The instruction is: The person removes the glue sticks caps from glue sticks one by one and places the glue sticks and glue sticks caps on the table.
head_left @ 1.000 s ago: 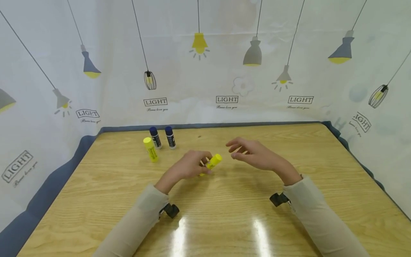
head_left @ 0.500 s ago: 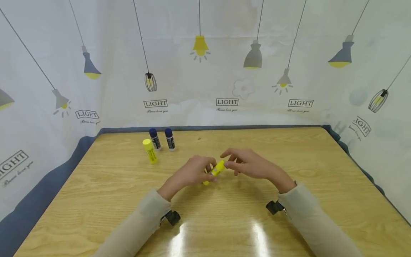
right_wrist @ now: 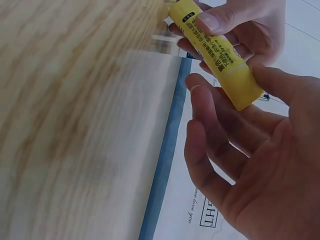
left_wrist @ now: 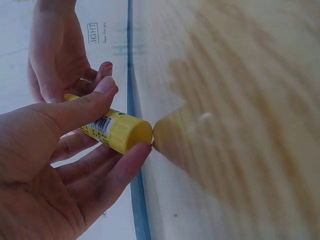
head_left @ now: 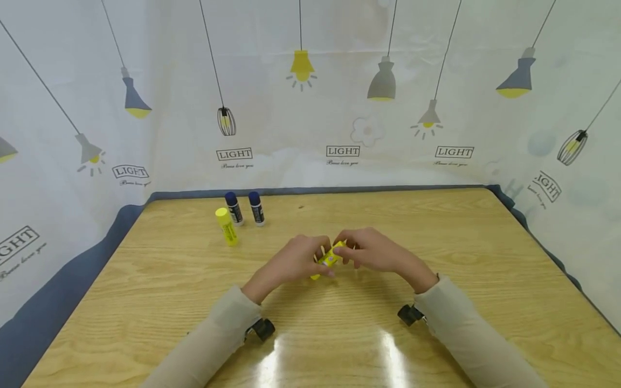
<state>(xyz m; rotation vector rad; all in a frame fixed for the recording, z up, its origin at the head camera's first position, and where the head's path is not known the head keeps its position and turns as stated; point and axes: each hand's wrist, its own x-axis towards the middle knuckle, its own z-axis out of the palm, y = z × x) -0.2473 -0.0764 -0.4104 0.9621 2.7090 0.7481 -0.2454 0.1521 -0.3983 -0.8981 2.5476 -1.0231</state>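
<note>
A yellow glue stick (head_left: 330, 259) is held at a slant between both hands, over the middle of the table. My left hand (head_left: 297, 261) grips its lower body between thumb and fingers; the printed barcode and round base show in the left wrist view. At the upper, capped end of the glue stick (right_wrist: 218, 54), my right hand (head_left: 375, 250) pinches with thumb and forefinger. In the right wrist view its other fingers curl loosely below the cap. The cap sits on the glue stick.
A second yellow glue stick (head_left: 227, 228) stands upright at the back left of the wooden table (head_left: 165, 302). Just behind it stand two glue sticks with dark blue caps, one (head_left: 234, 209) beside the other (head_left: 257, 209). A lamp-printed curtain (head_left: 281, 118) borders the far edge.
The right hand has moved left and down from apart to the cap end and now pinches it. The left hand has brought the glue stick slightly right and nearer.
</note>
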